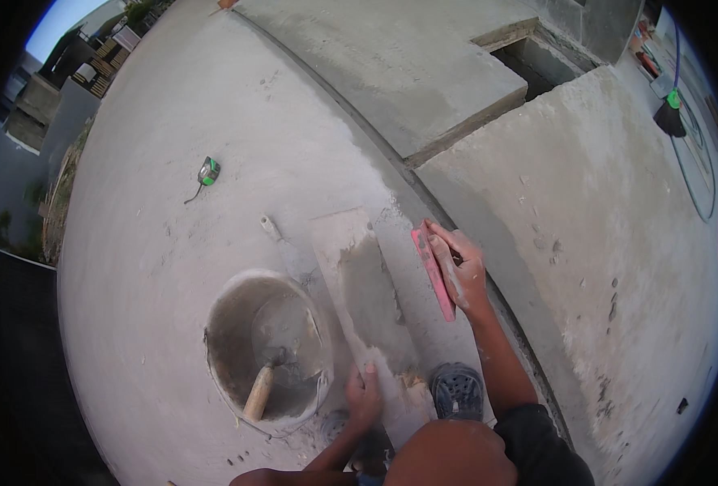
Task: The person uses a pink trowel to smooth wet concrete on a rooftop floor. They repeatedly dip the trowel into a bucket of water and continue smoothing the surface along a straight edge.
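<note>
My right hand (pixel 460 267) is closed around a pink hand float (pixel 433 275), which is tilted on its edge beside a narrow strip of grey mortar along the slab edge. My left hand (pixel 365 395) grips the near left edge of a long board (pixel 351 251), with the thumb on top. Wet grey mortar (pixel 367 283) is smeared over the board's middle. To the left stands a round bucket (pixel 223 308) with mortar inside. A trowel with a wooden handle (pixel 259 393) leans in it, its blade partly hidden. The float's working face cannot be seen.
A flat tool with a pale handle (pixel 271 228) lies behind the bucket. Farther off is a green tape measure (pixel 207 171). A dark groove (pixel 351 109) curves along the concrete, and a square pit (pixel 537 65) opens at the back right. A broom (pixel 669 117) stands far right. My clog (pixel 457 391) is beside the board.
</note>
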`<state>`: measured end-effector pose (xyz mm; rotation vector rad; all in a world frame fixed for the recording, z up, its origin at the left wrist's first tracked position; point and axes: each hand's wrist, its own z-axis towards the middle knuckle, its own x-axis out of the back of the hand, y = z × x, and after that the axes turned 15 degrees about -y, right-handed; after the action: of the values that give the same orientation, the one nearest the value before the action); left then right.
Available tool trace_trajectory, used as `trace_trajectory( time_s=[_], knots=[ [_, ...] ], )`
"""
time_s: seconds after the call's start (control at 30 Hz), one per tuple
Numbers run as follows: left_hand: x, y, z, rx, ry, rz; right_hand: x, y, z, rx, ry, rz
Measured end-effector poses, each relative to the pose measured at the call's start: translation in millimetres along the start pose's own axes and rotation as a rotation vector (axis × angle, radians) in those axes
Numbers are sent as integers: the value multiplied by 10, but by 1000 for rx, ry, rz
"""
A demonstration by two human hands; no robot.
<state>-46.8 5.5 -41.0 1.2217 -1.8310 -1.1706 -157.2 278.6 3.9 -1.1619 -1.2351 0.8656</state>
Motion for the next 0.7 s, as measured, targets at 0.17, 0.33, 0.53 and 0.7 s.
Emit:
trace_trajectory(
  time_s=[0.17, 0.33, 0.53, 0.7],
  knots=[
    [-11, 127, -23, 0, 11, 50, -355, 805, 291, -148, -110, -535],
    [24, 255, 62, -119, 19, 225, -465, 955, 1438, -59, 57, -791],
    [95, 241, 76, -82, 63, 200, -826, 896, 1228, -30, -276, -794],
    [29, 219, 132, -19, 31, 158, -423, 787, 1487, -21, 2, -749]
  ],
)
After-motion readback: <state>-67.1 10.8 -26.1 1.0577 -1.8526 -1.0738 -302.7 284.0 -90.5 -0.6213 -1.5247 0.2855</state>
